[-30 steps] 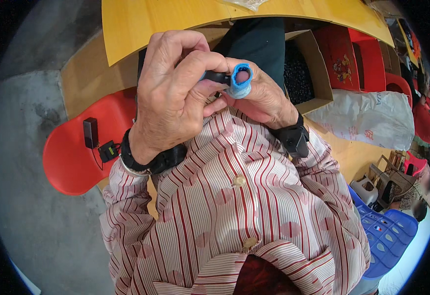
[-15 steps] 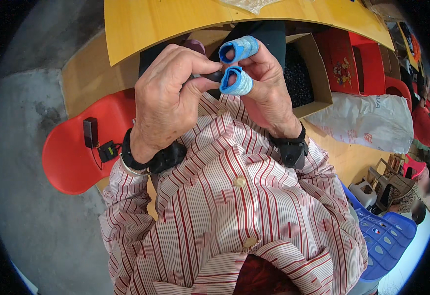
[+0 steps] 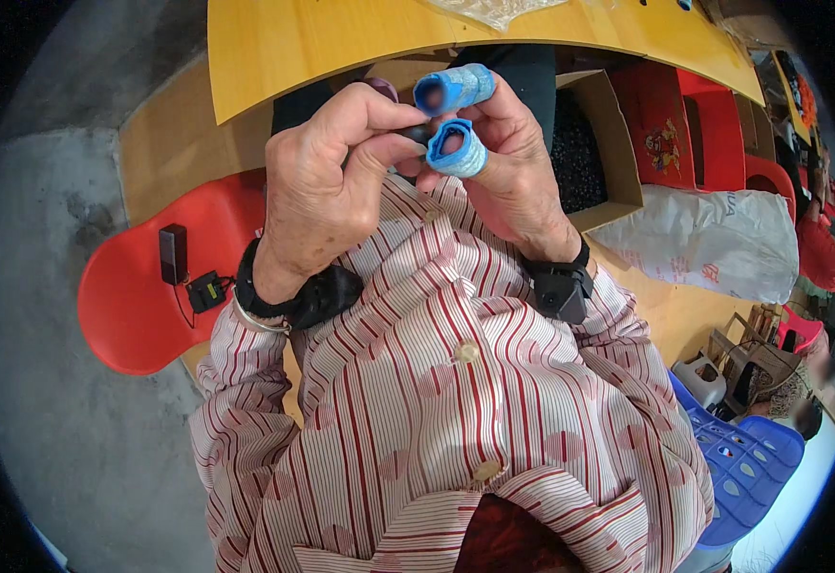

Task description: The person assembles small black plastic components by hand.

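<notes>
In front of my chest both hands meet at a small dark, rounded piece (image 3: 419, 133), its far side hidden by fingers. My left hand (image 3: 327, 177) pinches it between thumb and forefinger. From the other side, my right hand (image 3: 513, 158) closes its thumb and forefinger on the piece's right end. Blue wraps cover those two digits: a forefinger wrap (image 3: 463, 87) above and a thumb wrap (image 3: 462, 153) below. The other right fingers curl underneath, partly out of sight.
A yellow table (image 3: 341, 48) curves ahead. Right of my legs a cardboard box (image 3: 618, 143) holds many small black pieces, beside a red box (image 3: 652, 119) and a white plastic sack (image 3: 714, 239). A red chair seat (image 3: 131, 315) is left, a blue plastic seat (image 3: 752, 458) right.
Both hands have shifted slightly upward. The right forefinger and thumb with their blue wraps have tilted a little to the left around the dark piece, which stays pinched.
</notes>
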{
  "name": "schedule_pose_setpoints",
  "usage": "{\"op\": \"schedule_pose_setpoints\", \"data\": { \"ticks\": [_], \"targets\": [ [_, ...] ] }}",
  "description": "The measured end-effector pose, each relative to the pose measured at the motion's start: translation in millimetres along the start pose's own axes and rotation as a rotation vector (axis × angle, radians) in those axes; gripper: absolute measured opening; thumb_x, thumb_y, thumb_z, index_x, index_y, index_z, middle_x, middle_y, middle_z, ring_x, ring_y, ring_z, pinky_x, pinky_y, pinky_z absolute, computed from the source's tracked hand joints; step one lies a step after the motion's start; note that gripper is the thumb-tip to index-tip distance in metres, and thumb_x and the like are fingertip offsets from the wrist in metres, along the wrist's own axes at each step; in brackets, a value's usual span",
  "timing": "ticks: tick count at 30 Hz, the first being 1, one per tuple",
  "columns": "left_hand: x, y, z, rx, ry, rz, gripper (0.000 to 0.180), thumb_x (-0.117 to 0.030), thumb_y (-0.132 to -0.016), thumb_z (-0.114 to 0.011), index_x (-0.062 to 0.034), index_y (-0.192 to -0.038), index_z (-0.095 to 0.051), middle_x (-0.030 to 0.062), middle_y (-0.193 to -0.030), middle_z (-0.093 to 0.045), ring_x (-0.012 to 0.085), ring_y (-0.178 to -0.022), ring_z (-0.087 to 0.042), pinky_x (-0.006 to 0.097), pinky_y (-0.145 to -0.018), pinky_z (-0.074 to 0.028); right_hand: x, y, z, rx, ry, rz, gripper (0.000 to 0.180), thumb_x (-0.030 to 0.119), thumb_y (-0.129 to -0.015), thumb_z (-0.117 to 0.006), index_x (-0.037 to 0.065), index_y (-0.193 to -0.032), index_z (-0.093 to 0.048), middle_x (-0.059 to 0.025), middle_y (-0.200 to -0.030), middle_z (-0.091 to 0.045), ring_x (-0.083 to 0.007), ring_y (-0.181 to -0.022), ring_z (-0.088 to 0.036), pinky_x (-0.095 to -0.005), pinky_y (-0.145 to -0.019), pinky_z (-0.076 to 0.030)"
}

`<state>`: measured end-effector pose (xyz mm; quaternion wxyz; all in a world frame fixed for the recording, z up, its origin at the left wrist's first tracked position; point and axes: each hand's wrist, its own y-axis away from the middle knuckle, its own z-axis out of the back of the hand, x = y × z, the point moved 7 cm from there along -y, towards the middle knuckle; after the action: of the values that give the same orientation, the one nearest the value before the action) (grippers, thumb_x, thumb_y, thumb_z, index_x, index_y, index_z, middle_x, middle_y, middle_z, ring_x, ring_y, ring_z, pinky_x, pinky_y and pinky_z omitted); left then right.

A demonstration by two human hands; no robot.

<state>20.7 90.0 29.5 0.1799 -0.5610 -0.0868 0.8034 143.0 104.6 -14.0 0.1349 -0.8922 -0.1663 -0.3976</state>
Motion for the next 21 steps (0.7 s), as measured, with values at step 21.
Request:
{"op": "schedule_pose_setpoints", "data": {
  "ticks": [21],
  "targets": [
    [3.6, -11.9, -6.7, -0.052, 0.06, -0.026, 0.009, 0.005, -0.085, -0.052, -0.0009, -0.092, -0.051, 0.0066, -0.068, -0.062, 0.0098, -0.058, -0.06, 0.022, -0.053, -0.046, 2.0, -11.2, 1.9, -0.037, -0.08, 0.127, 0.024, 0.005, -0.085, -0.064, 0.005, -0.108, -0.057, -0.0027, -0.101, -0.063, -0.0101, -0.091, -0.058, -0.0247, -0.08, -0.046]
  ]
}}
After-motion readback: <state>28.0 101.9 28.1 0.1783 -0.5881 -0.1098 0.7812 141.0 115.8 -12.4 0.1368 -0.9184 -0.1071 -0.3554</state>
